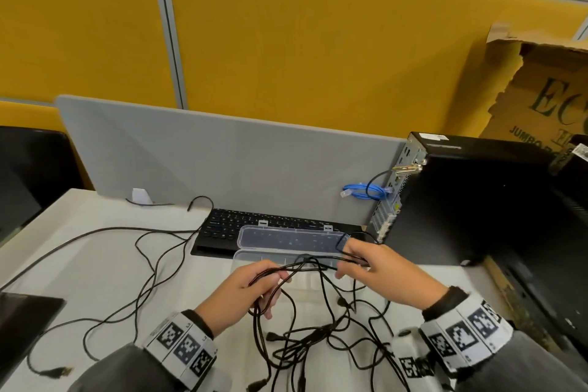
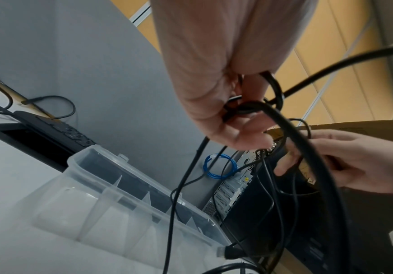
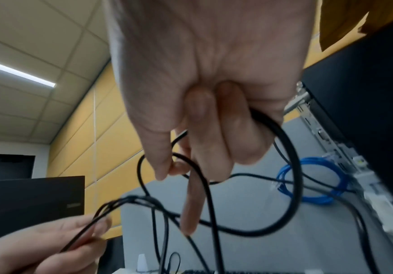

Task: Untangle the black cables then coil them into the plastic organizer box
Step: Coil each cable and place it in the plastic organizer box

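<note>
Black thin cables (image 1: 305, 337) hang in a knotted bunch between your two hands and trail across the white desk (image 1: 95, 264) — from the head camera, nothing is untangled yet. Your left hand (image 1: 246, 289) curls round several strands; your right hand (image 1: 375, 267) pinches others, just above the clear plastic organizer box (image 1: 283, 256), which lies open against the black keyboard (image 1: 222, 226).

From the left wrist, the box's divided compartments (image 2: 111, 209) hold no coil, though one strand and a plug droop over the near rim — so I judge all the coiling is still ahead of you.

From the right wrist, your fingers (image 3: 214, 129) close on a loop while the index points down through it; a crossing knot (image 3: 134, 200) sits between the hands, the snarl to clear first.
</note>
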### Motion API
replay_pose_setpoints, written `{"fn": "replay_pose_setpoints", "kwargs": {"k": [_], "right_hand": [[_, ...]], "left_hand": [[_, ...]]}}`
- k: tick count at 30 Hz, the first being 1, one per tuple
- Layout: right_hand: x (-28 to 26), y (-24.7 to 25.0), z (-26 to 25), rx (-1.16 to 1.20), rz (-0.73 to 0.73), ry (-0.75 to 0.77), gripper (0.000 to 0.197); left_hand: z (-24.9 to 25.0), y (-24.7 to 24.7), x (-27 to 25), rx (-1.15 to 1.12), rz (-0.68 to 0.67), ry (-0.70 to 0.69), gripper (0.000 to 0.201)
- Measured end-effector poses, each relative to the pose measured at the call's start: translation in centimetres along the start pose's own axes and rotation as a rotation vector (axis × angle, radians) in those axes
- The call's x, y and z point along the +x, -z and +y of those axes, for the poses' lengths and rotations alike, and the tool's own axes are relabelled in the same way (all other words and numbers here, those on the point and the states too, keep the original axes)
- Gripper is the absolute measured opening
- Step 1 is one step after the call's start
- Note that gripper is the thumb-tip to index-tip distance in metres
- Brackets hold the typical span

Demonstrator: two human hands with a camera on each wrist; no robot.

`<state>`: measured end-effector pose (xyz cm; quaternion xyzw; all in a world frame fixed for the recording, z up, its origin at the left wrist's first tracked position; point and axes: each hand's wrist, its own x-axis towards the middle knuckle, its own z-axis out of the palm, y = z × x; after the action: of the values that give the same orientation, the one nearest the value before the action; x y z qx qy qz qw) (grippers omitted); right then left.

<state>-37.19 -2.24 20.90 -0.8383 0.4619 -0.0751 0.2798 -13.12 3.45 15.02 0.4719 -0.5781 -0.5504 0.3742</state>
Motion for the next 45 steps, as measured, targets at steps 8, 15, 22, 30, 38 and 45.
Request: {"fn": "replay_pose_setpoints", "kwargs": {"k": [8,15,22,30,38,45], "right_hand": [[0.9,-1.8,0.2,-0.068,0.009,-0.027,0.011],[0.9,0.3,1.4,-0.220,0.125,0.017,0.017],[0.4,0.8,0.8,-0.049,0.335,0.031,0.011],[0.3,0.3,1.7,0.031,0.400,-0.041,0.009],[-0.5,0.6,1.5,0.080,0.462,-0.024,0.010],[-0.6,1.6,1.5,0.207,0.712,-0.018,0.011]], "left_hand": [[0.7,0.2,-0.4,-0.038,-0.046,-0.008,0.016],[0.5,1.0,-0.8,-0.056,0.074,0.045,0.019],[0.6,0.8,-0.5,-0.145,0.245,0.072,0.015],[0.5,1.1,-0.5,-0.723,0.214,0.119,0.038],[0.0,1.5,-0.3,-0.766,0.204,0.133,0.022],[0.1,1.0,-0.4,-0.483,0.197,0.163,0.021]]}}
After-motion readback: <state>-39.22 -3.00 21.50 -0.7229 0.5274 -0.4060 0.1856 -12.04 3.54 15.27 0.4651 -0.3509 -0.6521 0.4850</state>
